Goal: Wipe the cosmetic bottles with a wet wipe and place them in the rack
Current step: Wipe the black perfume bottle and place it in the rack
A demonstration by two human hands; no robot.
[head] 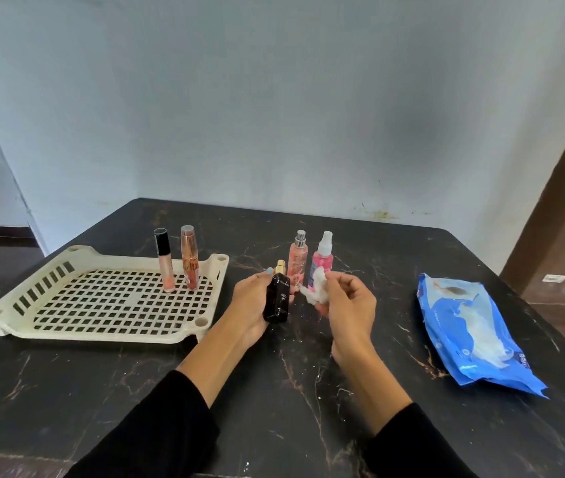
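My left hand (248,301) grips a black bottle with a gold cap (277,298) above the middle of the table. My right hand (350,305) pinches a crumpled white wet wipe (315,288) just right of that bottle, a small gap between them. Behind my hands stand a peach spray bottle (297,258) and a pink spray bottle (322,262), upright on the table. The cream slotted rack (32,298) lies at the left. In its far right corner stand two slim tubes, one with a black cap (164,260) and one rose-gold (189,258).
A blue pack of wet wipes (470,332) lies at the right of the black marble table (291,391). A pale wall runs behind the table's far edge. A brown door frame stands at the far right.
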